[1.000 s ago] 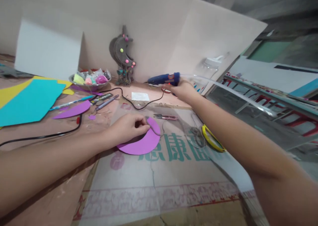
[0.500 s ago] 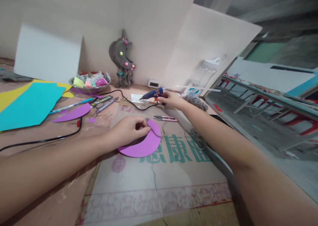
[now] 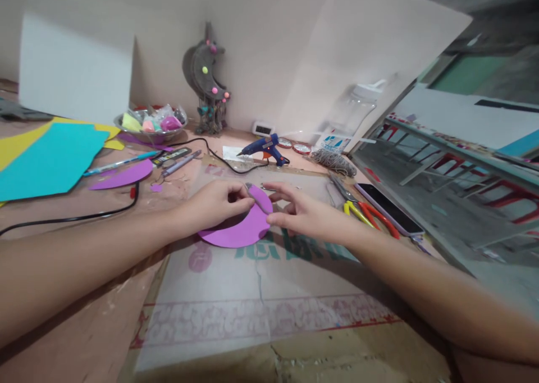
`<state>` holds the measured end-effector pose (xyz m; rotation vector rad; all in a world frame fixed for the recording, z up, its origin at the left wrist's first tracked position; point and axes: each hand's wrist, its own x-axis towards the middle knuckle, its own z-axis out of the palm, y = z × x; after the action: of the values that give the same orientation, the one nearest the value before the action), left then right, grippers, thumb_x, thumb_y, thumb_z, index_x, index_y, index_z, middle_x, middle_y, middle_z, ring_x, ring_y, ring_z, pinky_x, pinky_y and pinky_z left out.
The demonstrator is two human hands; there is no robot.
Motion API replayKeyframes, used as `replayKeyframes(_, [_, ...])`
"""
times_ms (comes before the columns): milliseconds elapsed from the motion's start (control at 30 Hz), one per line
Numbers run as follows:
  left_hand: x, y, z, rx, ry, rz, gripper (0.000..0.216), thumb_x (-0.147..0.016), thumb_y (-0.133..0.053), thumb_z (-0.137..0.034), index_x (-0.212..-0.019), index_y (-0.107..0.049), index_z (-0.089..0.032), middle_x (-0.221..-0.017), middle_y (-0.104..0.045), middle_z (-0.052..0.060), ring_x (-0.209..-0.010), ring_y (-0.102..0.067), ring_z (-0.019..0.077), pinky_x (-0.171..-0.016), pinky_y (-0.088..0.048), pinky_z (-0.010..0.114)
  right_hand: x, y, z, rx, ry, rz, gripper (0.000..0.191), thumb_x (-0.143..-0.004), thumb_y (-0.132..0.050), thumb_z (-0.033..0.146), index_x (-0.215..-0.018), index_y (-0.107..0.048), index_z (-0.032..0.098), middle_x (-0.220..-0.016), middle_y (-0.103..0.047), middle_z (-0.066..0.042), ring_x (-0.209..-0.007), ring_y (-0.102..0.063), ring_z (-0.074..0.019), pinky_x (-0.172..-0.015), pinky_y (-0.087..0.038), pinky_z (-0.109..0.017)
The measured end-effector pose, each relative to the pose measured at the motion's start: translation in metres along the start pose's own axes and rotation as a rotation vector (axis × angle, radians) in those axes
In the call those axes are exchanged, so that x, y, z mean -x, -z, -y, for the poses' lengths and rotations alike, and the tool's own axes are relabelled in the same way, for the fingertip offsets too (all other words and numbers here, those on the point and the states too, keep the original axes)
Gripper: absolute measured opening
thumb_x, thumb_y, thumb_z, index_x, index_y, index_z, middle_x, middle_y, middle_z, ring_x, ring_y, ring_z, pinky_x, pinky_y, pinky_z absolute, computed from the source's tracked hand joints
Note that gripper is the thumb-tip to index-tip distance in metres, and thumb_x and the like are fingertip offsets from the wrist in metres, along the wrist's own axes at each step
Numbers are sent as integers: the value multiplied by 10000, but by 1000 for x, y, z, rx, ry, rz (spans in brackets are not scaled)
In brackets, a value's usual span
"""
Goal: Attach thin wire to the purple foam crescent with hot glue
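Note:
A purple paper crescent (image 3: 236, 234) lies over the printed sheet in the middle, partly covered by my left hand (image 3: 217, 203). The thumb and fingers of that hand are pinched at its upper end, where a strand of grey yarn (image 3: 261, 201) runs along the edge. At the right edge of the crescent is my right hand (image 3: 297, 211), thumb and fingers apart, the thumb tip at the paper's rim. Behind the hands, a blue glue gun (image 3: 263, 147) stands on the table with its nozzle to the left. Small snips (image 3: 269, 187) are mostly hidden behind my right fingers.
At right lie red-and-yellow-handled pliers (image 3: 370, 214), a phone (image 3: 389, 209) and a grey yarn bundle (image 3: 334, 162). A bowl of coloured clay (image 3: 151, 136) and turquoise card (image 3: 50, 158) are at left. A decorated grey moon (image 3: 202, 74) stands against the wall. A black cord (image 3: 84, 221) crosses the left.
My right hand has let go of the glue gun, now standing on the table, and come back to the purple crescent's right edge. My left hand keeps its pinch. The view has shifted slightly.

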<state>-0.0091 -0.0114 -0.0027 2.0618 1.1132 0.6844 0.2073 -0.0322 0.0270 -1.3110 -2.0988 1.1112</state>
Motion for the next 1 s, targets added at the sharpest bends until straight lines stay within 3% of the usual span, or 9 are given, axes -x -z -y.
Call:
replayKeyframes(100, [1,1,-2,19,14,3,247,-818,-521,-376,-708,-594,-167,-565,-563,-20,-499,-463,99,-483,-329,226,1,-4,-3,-57,-74,74,677,-752,-654,376,-1359,-400,220,-869,-670,-24,-474,-524,-66,-415,-424,-195])
replayKeyframes(200, [2,3,-5,10,18,4,230,-814,-530,-356,-709,-596,-162,-578,-573,-18,-506,-471,97,-499,-340,224,-4,-1,-7,-101,-114,93,483,-782,-611,331,-1230,-509,181,-591,-553,63,-427,-457,-63,-418,-383,-188])
replayKeyframes(300, [3,4,-9,-28,13,24,218,-816,-529,-332,-713,-606,-157,-617,-586,-17,-538,-483,96,-524,-352,218,-11,4,-13,-57,-54,-79,253,-781,-602,337,-965,-613,163,-623,-559,37,-515,-494,-76,-485,-399,-202])
replayKeyframes(433, [3,5,-13,-70,-20,60,194,-816,-542,-308,-738,-634,-156,-651,-606,-20,-597,-509,104,-566,-367,212,-18,9,-24,45,62,-264,204,-785,-603,362,-792,-602,158,-729,-596,-9,-630,-522,-103,-576,-427,-237])
replayKeyframes(533, [3,4,-14,-78,-19,78,183,-816,-546,-298,-753,-643,-157,-657,-615,-24,-596,-508,102,-582,-375,213,-18,8,-27,70,88,-299,204,-803,-592,344,-902,-615,167,-707,-580,1,-594,-499,-100,-560,-418,-244])
replayKeyframes(633, [3,3,-13,-78,-29,96,189,-816,-542,-297,-730,-633,-154,-656,-616,-22,-595,-513,102,-582,-375,214,-14,2,-21,19,49,-243,356,-818,-586,348,-1142,-558,204,-684,-565,19,-500,-436,-85,-462,-361,-229])
replayKeyframes(700, [2,3,-11,-71,-38,105,188,-817,-537,-293,-732,-630,-153,-653,-612,-22,-593,-514,100,-577,-373,212,-11,-3,-15,-60,60,-183,457,-808,-603,350,-1235,-495,229,-883,-619,-20,-520,-459,-79,-435,-366,-225])
replayKeyframes(800, [1,2,-9,-68,-51,112,199,-823,-525,-300,-747,-637,-155,-621,-593,-29,-562,-495,95,-566,-367,214,-11,-10,-10,-144,94,-69,580,-770,-654,351,-1294,-425,253,-1203,-555,-66,-567,-497,-63,-444,-417,-227])
replayKeyframes(1000, [1,2,-8,-75,-62,101,211,-820,-526,-306,-709,-618,-152,-607,-577,-29,-550,-472,90,-544,-351,212,-10,-10,-11,-95,63,9,658,-755,-669,397,-1318,-382,217,-1026,-617,-61,-699,-574,-106,-607,-487,-254])
